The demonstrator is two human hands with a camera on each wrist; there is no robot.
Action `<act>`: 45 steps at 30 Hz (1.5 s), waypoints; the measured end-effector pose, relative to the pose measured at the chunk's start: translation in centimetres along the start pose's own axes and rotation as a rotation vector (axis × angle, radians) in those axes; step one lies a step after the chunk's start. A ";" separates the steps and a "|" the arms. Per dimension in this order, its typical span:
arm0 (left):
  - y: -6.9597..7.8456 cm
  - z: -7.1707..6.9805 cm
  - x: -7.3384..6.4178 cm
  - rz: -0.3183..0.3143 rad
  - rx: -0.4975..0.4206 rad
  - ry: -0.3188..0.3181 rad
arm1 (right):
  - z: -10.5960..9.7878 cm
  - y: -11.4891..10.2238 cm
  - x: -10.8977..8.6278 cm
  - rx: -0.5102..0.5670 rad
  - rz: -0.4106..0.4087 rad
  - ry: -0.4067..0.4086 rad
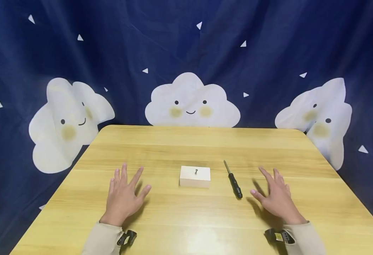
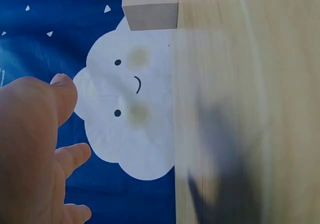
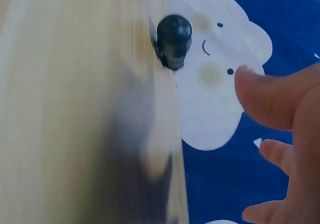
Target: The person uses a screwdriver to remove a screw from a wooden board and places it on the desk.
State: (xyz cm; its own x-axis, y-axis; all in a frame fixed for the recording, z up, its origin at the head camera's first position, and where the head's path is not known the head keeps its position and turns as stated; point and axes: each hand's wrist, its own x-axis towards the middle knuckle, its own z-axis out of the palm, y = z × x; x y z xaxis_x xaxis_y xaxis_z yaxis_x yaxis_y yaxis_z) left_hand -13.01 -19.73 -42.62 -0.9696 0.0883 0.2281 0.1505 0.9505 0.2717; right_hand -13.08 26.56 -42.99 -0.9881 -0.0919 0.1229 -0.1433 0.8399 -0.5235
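Observation:
A pale wooden block (image 1: 195,182) lies at the middle of the table, with a small screw (image 1: 196,171) standing upright out of its top. To its right is a screwdriver (image 1: 235,185) with a black handle, its metal shaft pointing to the far side. My left hand (image 1: 124,200) hovers over the table left of the block, fingers spread and holding nothing. On the other side, my right hand (image 1: 276,198) is also spread, right of the screwdriver and apart from it. The left wrist view shows the block (image 2: 151,16) at its top; the right wrist view shows the screwdriver's handle end (image 3: 174,36).
The light wood table (image 1: 186,219) has rounded far corners. Behind it hangs a dark blue curtain (image 1: 125,42) printed with white clouds and small triangles. Black straps (image 1: 127,237) circle both wrists over beige sleeves.

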 end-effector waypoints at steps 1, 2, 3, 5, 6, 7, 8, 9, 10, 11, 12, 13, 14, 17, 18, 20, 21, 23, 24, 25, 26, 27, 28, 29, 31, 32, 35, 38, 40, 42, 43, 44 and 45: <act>0.1 0.0 -0.1 -0.001 -0.008 -0.008 | 0.1 0.0 0.0 0.014 -0.004 -0.009; 0.1 0.0 -0.2 -0.003 -0.023 -0.017 | 0.1 0.0 0.1 0.023 -0.009 -0.014; 0.3 -0.1 -0.2 -0.003 -0.038 -0.027 | 0.1 0.0 0.2 0.028 -0.014 -0.017; 0.6 -0.1 0.0 0.009 -0.071 -0.043 | 0.0 -0.1 0.4 0.035 -0.020 -0.017; 0.8 -0.2 0.1 0.020 -0.089 -0.048 | 0.0 -0.1 0.6 0.037 -0.019 -0.016; 1.0 -0.2 0.2 0.035 -0.108 -0.052 | -0.1 -0.2 0.8 0.039 -0.024 -0.012; 1.2 -0.3 0.4 0.052 -0.127 -0.054 | -0.2 -0.2 1.0 0.042 -0.037 -0.004; 1.5 -0.3 0.6 0.069 -0.147 -0.057 | -0.2 -0.3 1.1 0.047 -0.051 0.000; 1.7 -0.4 0.8 0.086 -0.165 -0.061 | -0.3 -0.4 1.3 0.051 -0.064 0.004; 2.0 -0.5 0.9 0.100 -0.184 -0.071 | -0.3 -0.5 1.5 0.053 -0.079 0.005; 2.2 -0.5 1.2 0.111 -0.202 -0.082 | -0.4 -0.5 1.6 0.055 -0.089 0.003; 2.5 -0.6 1.4 0.121 -0.220 -0.096 | -0.5 -0.6 1.8 0.061 -0.103 0.003; 2.7 -0.7 1.7 0.132 -0.238 -0.108 | -0.6 -0.6 2.0 0.068 -0.115 -0.002; 3.4 -0.8 2.8 0.173 -0.290 -0.143 | -0.7 -0.5 2.7 0.091 -0.128 -0.033; 3.7 -0.9 3.2 0.191 -0.308 -0.148 | -0.7 -0.4 3.0 0.100 -0.134 -0.042; 4.1 -0.8 4.0 0.227 -0.335 -0.155 | -0.6 -0.3 3.6 0.114 -0.161 -0.057; 4.4 -0.8 4.4 0.241 -0.346 -0.162 | -0.6 -0.3 3.9 0.118 -0.175 -0.064; 4.8 -0.5 5.1 0.271 -0.362 -0.176 | -0.4 -0.2 4.4 0.127 -0.212 -0.079; 5.0 -0.3 5.4 0.281 -0.365 -0.184 | -0.2 -0.2 4.6 0.133 -0.229 -0.089; 5.2 -0.1 5.7 0.290 -0.368 -0.195 | -0.1 -0.2 4.7 0.138 -0.248 -0.095; 5.4 0.1 6.0 0.295 -0.371 -0.206 | 0.0 -0.3 4.9 0.143 -0.267 -0.102; 5.6 0.3 6.2 0.298 -0.374 -0.220 | 0.1 -0.3 5.0 0.146 -0.284 -0.108; 5.7 0.5 6.5 0.300 -0.374 -0.232 | 0.1 -0.3 5.1 0.147 -0.299 -0.116; 5.9 0.7 6.8 0.299 -0.371 -0.242 | 0.2 -0.3 5.2 0.148 -0.312 -0.122; 6.2 0.9 7.2 0.306 -0.373 -0.258 | 0.3 -0.4 5.5 0.143 -0.334 -0.133; 6.4 1.0 7.4 0.313 -0.372 -0.263 | 0.3 -0.4 5.5 0.140 -0.341 -0.140; 6.8 1.2 7.9 0.338 -0.377 -0.273 | 0.4 -0.4 5.8 0.143 -0.360 -0.172; 7.2 1.4 8.1 0.350 -0.377 -0.286 | 0.7 -0.4 6.0 0.133 -0.408 -0.209; 7.4 1.5 8.2 0.350 -0.376 -0.297 | 0.9 -0.5 6.1 0.124 -0.447 -0.235; 7.5 1.7 8.1 0.351 -0.379 -0.304 | 1.1 -0.6 6.2 0.099 -0.488 -0.243; 7.6 1.7 8.1 0.353 -0.382 -0.308 | 1.2 -0.6 6.2 0.086 -0.504 -0.243; 7.6 1.9 8.1 0.359 -0.383 -0.311 | 1.3 -0.7 6.2 0.073 -0.521 -0.239; 7.7 1.9 8.1 0.364 -0.385 -0.311 | 1.4 -0.8 6.3 0.057 -0.539 -0.232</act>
State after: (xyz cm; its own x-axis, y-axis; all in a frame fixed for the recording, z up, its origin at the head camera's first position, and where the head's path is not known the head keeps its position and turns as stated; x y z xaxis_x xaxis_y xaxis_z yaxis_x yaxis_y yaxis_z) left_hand -20.08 -11.17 -40.50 -0.8450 0.5249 0.1021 0.4852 0.6723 0.5591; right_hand -19.24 24.60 -43.01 -0.7601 -0.6183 0.1999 -0.6254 0.6125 -0.4835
